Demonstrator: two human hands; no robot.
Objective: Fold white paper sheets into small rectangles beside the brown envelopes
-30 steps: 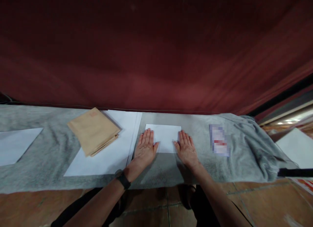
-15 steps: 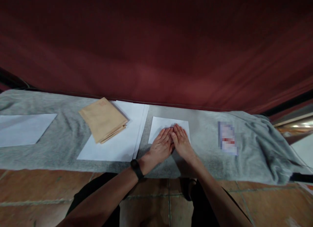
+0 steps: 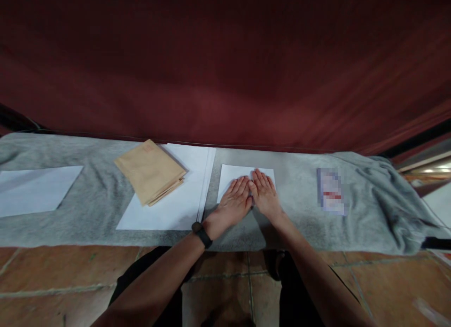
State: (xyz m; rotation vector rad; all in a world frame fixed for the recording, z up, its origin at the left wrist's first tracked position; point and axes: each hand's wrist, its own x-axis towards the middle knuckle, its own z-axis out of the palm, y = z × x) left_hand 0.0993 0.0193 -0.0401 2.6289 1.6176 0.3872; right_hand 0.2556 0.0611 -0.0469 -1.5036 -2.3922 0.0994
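A white sheet of paper [image 3: 235, 171], perhaps folded, lies on the grey cloth in front of me. Both hands press flat on its near part and hide much of it. My left hand [image 3: 235, 201], with a dark band on the wrist, has its fingers stretched out over the left half. Beside it, my right hand [image 3: 265, 193] lies palm down over the right half. The thumbs come close together at the middle. Neither hand grips anything.
Brown envelopes [image 3: 150, 172] are stacked on larger white sheets [image 3: 162, 216] to the left. Another white sheet [image 3: 35, 188] lies far left. A blurred small packet [image 3: 331, 195] is on the right of the grey cloth [image 3: 296, 176]. A dark red curtain [image 3: 218, 82] rises behind.
My two hands have moved slightly apart and flattened out on the paper, fingers now pointing more straight ahead. The view has shifted a little; the other papers and envelopes stay in place.
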